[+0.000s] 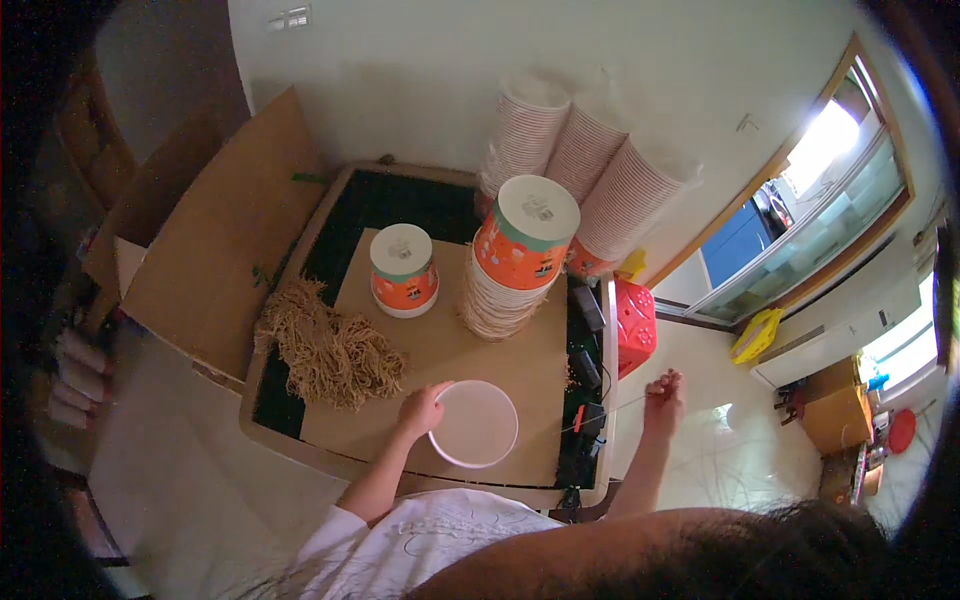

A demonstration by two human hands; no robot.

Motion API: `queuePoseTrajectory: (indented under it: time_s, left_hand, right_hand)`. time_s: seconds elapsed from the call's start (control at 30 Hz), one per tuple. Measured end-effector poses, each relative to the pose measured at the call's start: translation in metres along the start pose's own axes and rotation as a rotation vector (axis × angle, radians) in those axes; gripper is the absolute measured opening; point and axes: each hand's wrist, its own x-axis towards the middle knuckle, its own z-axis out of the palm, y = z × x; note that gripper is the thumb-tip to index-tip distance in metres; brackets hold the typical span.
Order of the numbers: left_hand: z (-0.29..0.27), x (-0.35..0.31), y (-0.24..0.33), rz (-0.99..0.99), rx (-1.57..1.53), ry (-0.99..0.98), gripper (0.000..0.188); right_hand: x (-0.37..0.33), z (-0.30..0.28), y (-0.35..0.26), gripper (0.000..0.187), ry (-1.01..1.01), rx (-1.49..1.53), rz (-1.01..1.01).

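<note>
My left hand [421, 409] grips the white lid [473, 424] at its nine o'clock rim, steadying it flat on the tabletop [530, 370]; my right hand [664, 388], at three o'clock, pinches a thin strand [620, 405] taut; straw [330, 350] waits at ten

I'm seeing a heap of straw-like fibre [330, 350] lying on the surface [500, 355], an orange paper tub [403, 270] standing upside down beside a tall stack of tubs [515, 260], and a red plastic stool [635, 325] sitting on the floor
</note>
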Motion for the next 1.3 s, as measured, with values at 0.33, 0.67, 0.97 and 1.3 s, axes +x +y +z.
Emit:
queuePoseTrajectory:
  time_s: [0.33,0.67,0.97,1.3]
  left_hand:
    - [0.013,0.039,-0.011,0.253,0.083,-0.079,0.039]
    - [-0.009,0.013,0.017,0.190,-0.145,0.358,0.012]
    - [-0.008,0.022,0.029,0.206,-0.172,0.313,0.009]
    - [-0.014,0.008,0.053,0.107,-0.453,-0.010,0.009]
  right_hand:
    - [-0.044,0.088,-0.038,0.017,-0.068,-0.110,-0.250]
    - [-0.109,0.092,0.136,0.021,-0.565,-0.685,0.604]
    - [-0.105,0.052,0.250,0.019,-0.674,-0.981,0.406]
    - [-0.114,0.076,0.210,0.014,-0.781,-0.957,0.387]
